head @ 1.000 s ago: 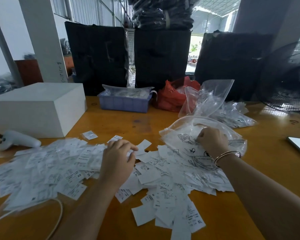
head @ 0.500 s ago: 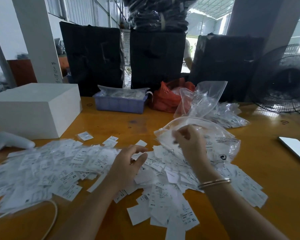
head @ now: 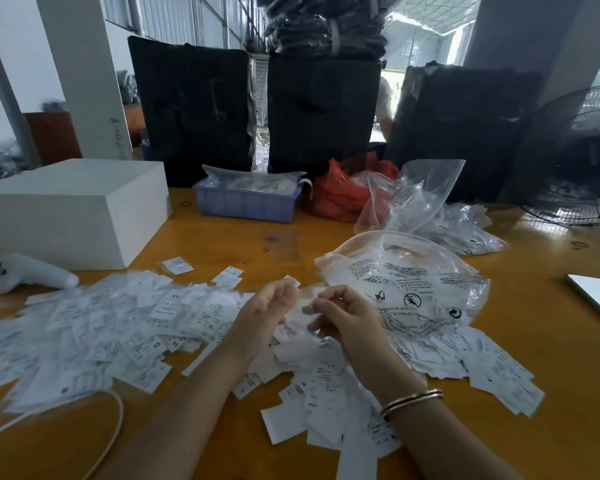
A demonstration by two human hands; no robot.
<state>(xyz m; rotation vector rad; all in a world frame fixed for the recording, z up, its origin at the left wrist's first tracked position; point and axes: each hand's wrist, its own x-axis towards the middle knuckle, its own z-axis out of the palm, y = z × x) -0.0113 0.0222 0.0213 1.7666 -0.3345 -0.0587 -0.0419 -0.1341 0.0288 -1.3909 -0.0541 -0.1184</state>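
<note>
- White plastic gun-shaped tool (head: 32,277) lies at the far left, just beside the white rectangular box (head: 73,209). It is probably parked there to stay out of the sorting.
- Heap of white printed paper size labels (head: 118,327) is spread flat over the orange wooden table (head: 222,244), probably so the sizes can be read.
- Left hand (head: 267,313) is above the heap, fingers loosely curled toward a small pale label (head: 300,308). Blur hides whether they grip it.
- Right hand (head: 347,320) pinches that label between thumb and forefinger. It sits between both hands, likely for checking.
- Clear printed plastic bag (head: 413,282) lies just right of the hands, mouth toward them, within easy reach.
</note>
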